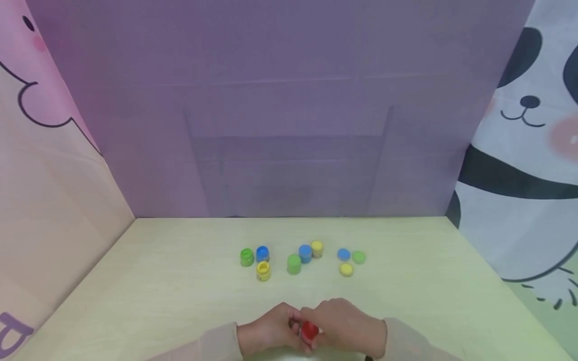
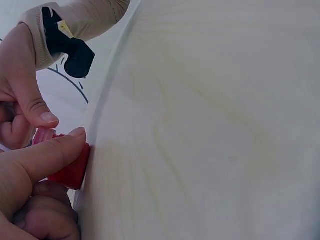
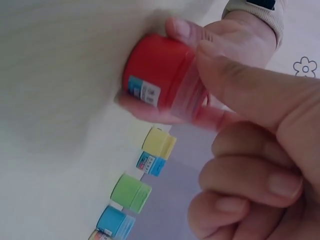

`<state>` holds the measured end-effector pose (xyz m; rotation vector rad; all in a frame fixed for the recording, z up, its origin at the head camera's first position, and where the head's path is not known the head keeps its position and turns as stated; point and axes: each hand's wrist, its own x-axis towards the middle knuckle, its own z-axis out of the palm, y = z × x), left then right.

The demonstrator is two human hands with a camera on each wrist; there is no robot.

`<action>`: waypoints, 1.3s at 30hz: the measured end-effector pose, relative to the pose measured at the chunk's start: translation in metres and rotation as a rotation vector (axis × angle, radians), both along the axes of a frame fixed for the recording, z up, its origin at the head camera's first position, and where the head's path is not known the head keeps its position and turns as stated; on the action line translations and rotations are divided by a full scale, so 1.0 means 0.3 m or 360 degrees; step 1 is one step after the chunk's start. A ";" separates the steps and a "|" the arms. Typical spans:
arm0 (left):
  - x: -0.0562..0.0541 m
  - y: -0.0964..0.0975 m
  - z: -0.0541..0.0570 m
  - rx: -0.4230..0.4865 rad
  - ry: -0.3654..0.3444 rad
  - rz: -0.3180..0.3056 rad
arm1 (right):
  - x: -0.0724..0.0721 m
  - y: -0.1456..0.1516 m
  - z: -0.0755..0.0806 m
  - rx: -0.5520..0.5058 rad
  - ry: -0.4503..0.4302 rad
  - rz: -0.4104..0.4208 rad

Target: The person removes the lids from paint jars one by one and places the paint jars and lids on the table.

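Low in the middle of the head view, a small red jar [image 1: 309,332] is between both hands, close to the table's near edge. My left hand [image 1: 273,328] grips its red body, thumb on one side and fingers on the other. From the right, my right hand [image 1: 345,326] pinches the jar's top end with thumb and forefinger, its other fingers curled in. In the right wrist view the red jar [image 3: 152,65] lies tilted, showing a label and a translucent neck. Whether a lid sits on that neck I cannot tell.
Beyond the hands stand uncapped green [image 1: 247,257], blue [image 1: 263,254] and yellow jars [image 1: 264,271]. Capped green [image 1: 294,264], blue [image 1: 305,253] and yellow jars [image 1: 317,249] are mid-table. Loose blue [image 1: 343,254], green [image 1: 358,257] and yellow lids [image 1: 346,269] lie to the right.
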<state>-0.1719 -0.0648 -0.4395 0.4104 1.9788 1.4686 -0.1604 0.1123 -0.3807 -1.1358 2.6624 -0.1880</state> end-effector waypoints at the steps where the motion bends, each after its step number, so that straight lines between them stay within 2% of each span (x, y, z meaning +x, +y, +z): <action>1: 0.000 0.001 -0.001 -0.0001 -0.0006 0.0002 | -0.002 0.002 0.001 -0.0004 0.0007 0.0026; 5: 0.004 0.004 -0.001 -0.0037 0.0001 0.0042 | -0.009 0.011 0.004 -0.0014 0.0044 0.0113; 10: 0.009 0.008 -0.001 -0.0099 0.0024 0.0067 | -0.011 0.022 0.006 -0.0001 0.0065 0.0142; 12: 0.008 0.009 -0.002 -0.0100 0.0020 0.0062 | -0.011 0.026 0.006 -0.0049 0.0038 0.0134; 14: 0.007 0.008 -0.004 -0.0076 0.0016 0.0054 | -0.010 0.030 0.005 -0.0120 0.0010 0.0112; 18: 0.006 0.008 -0.006 -0.0048 0.0021 0.0061 | 0.001 0.028 0.007 -0.0214 0.0001 -0.0017; 22: 0.008 0.007 -0.008 -0.0064 0.0055 0.0078 | 0.019 0.018 0.004 -0.0174 0.0047 -0.0174; 26: 0.007 0.005 -0.009 -0.0061 0.0074 0.0079 | 0.030 0.013 -0.008 -0.0135 0.0079 -0.0255; 30: 0.006 0.006 -0.011 -0.0045 0.0080 0.0067 | 0.030 0.007 -0.014 -0.0098 0.0061 -0.0284; 34: 0.004 0.008 -0.010 -0.0023 0.0035 0.0048 | 0.027 -0.001 -0.011 -0.0054 -0.0004 -0.0291; 39: 0.002 0.006 -0.008 -0.0011 -0.0014 0.0049 | 0.019 -0.004 -0.006 -0.0032 -0.0046 -0.0219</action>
